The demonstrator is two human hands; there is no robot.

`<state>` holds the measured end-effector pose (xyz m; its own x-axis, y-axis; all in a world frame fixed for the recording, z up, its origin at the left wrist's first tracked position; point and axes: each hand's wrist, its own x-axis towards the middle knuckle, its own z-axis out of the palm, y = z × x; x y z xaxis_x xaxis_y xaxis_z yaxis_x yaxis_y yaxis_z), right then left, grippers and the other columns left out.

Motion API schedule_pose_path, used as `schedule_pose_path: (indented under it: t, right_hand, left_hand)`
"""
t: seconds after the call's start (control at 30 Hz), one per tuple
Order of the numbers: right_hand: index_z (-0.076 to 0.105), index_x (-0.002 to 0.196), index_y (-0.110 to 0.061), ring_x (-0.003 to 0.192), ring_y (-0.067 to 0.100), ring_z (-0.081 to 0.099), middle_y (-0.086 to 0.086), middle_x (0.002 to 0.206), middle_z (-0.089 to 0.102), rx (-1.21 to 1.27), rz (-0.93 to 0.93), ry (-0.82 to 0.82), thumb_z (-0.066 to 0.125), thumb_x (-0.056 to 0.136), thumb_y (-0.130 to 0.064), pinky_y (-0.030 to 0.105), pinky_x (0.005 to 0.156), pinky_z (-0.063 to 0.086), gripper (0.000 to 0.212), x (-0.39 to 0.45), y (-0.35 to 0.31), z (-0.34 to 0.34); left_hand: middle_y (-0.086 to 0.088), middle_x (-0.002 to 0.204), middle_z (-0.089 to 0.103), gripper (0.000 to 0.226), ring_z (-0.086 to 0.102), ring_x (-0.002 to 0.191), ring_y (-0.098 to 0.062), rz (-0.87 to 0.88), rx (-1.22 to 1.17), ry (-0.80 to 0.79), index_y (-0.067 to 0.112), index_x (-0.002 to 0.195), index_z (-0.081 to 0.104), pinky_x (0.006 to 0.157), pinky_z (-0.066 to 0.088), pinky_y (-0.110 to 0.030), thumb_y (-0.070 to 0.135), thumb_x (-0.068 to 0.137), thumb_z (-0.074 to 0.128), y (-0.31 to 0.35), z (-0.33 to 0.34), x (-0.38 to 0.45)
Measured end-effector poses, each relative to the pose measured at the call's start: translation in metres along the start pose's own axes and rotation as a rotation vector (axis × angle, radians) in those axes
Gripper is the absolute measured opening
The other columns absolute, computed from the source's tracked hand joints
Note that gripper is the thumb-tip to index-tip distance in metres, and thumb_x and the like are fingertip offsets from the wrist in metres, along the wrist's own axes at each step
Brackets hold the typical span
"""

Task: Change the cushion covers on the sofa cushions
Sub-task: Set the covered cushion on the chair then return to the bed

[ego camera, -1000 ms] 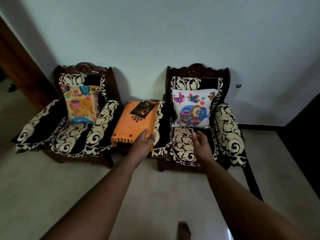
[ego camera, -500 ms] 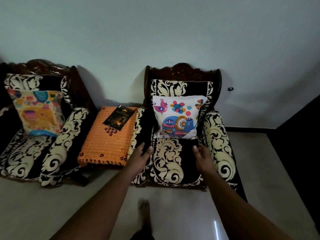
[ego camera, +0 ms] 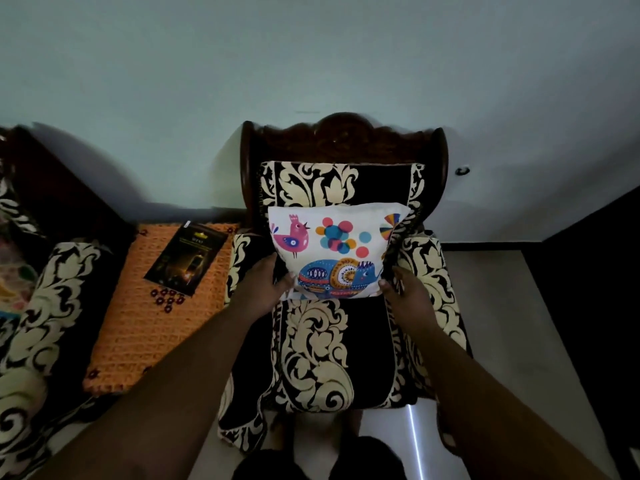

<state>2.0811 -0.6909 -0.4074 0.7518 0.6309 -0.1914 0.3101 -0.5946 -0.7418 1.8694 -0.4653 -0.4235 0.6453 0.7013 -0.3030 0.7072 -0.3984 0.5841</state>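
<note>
A white cushion (ego camera: 337,251) printed with a pink bird and a blue elephant leans against the back of the black and cream armchair (ego camera: 313,348). My left hand (ego camera: 265,289) grips the cushion's lower left corner, thumb on its front. My right hand (ego camera: 403,292) holds the lower right corner, with its fingers hidden behind the cushion's edge. A second cushion (ego camera: 14,275) with a yellow print shows partly at the far left on another armchair.
Between the two armchairs stands a small table under an orange crocheted cloth (ego camera: 162,306), with a dark packet (ego camera: 187,258) lying on it. A pale wall rises behind. Pale floor lies to the right, beside a dark panel (ego camera: 588,289).
I have stepped closer to the right armchair. Both hands moved forward from above the seat front and took hold of the white cushion's lower corners.
</note>
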Motion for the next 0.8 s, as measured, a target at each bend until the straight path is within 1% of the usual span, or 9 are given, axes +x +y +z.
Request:
schedule_pose_path:
  t: [0.07,0.13,0.27,0.33,0.43,0.5,0.57,0.7,0.8]
  right_hand:
    - [0.06,0.129,-0.022,0.105,0.015,0.061,-0.003,0.118,0.067,-0.177,-0.04,-0.006,0.054,0.095,-0.054,0.028,0.082,0.053,0.047,0.052,0.012,-0.001]
    - [0.061,0.123,-0.027,0.106,0.023,0.061,0.0,0.114,0.068,-0.374,-0.093,0.001,0.048,0.091,-0.061,0.041,0.085,0.055,0.049,0.108,0.026,0.001]
    - [0.062,0.128,-0.018,0.124,0.036,0.049,0.011,0.128,0.061,-0.652,-0.266,0.073,0.064,0.092,-0.036,0.051,0.097,0.045,0.04,0.205,0.038,0.001]
    - [0.059,0.13,-0.017,0.13,0.035,0.044,0.01,0.134,0.057,-0.765,-0.304,0.06,0.061,0.093,-0.035,0.053,0.101,0.041,0.042,0.241,0.048,0.002]
    - [0.052,0.134,-0.015,0.133,0.035,0.042,0.012,0.137,0.054,-0.844,-0.308,-0.005,0.056,0.096,-0.036,0.054,0.105,0.038,0.044,0.289,0.068,0.008]
    - [0.046,0.139,-0.014,0.134,0.036,0.041,0.014,0.139,0.051,-0.867,-0.301,-0.062,0.055,0.097,-0.035,0.056,0.107,0.035,0.049,0.3,0.078,0.013]
    - [0.046,0.139,-0.011,0.131,0.038,0.043,0.017,0.135,0.052,-0.915,-0.314,-0.114,0.058,0.095,-0.035,0.058,0.107,0.036,0.052,0.307,0.09,0.016]
    - [0.063,0.122,-0.012,0.117,0.039,0.051,0.017,0.119,0.061,-0.935,-0.307,-0.182,0.066,0.09,-0.034,0.054,0.1,0.041,0.039,0.316,0.094,0.015]
    - [0.065,0.114,-0.01,0.106,0.039,0.058,0.017,0.11,0.064,-0.826,-0.357,-0.123,0.067,0.089,-0.026,0.046,0.084,0.048,0.03,0.316,0.091,-0.001]
  left_hand:
    - [-0.006,0.149,0.048,0.062,0.046,0.136,-0.028,0.052,0.064,0.018,0.022,0.148,0.04,0.104,0.042,-0.041,0.054,0.096,0.054,0.008,0.0,0.042]
    - [-0.008,0.148,0.048,0.062,0.047,0.134,-0.03,0.078,0.237,0.031,0.02,0.146,0.041,0.103,0.045,-0.043,0.052,0.096,0.054,0.004,0.005,0.083]
    - [-0.012,0.162,0.027,0.067,0.029,0.147,-0.032,0.058,0.591,0.022,0.017,0.155,0.03,0.115,0.032,-0.055,0.047,0.098,0.052,-0.009,0.022,0.157]
    - [-0.011,0.166,0.016,0.07,0.018,0.151,-0.032,0.037,0.678,0.001,0.019,0.158,0.021,0.12,0.021,-0.055,0.046,0.1,0.048,-0.011,0.028,0.19]
    - [-0.009,0.167,0.009,0.08,0.01,0.153,-0.031,0.003,0.714,-0.027,0.02,0.16,0.012,0.12,0.017,-0.057,0.044,0.097,0.056,-0.018,0.041,0.238]
    - [-0.011,0.165,0.016,0.085,0.016,0.151,-0.033,-0.038,0.709,-0.026,0.02,0.159,0.016,0.118,0.023,-0.059,0.039,0.091,0.064,-0.022,0.046,0.252]
    - [-0.014,0.158,0.03,0.081,0.03,0.145,-0.036,-0.084,0.731,-0.005,0.017,0.156,0.024,0.112,0.032,-0.059,0.037,0.089,0.066,-0.024,0.05,0.26]
    - [-0.01,0.13,0.058,0.044,0.046,0.125,-0.035,-0.101,0.758,0.057,0.018,0.131,0.058,0.101,0.038,-0.053,0.035,0.091,0.063,-0.022,0.047,0.27]
    - [-0.012,0.12,0.067,0.031,0.05,0.121,-0.036,-0.006,0.734,0.179,0.016,0.116,0.071,0.101,0.037,-0.051,0.028,0.09,0.058,-0.023,0.028,0.271]
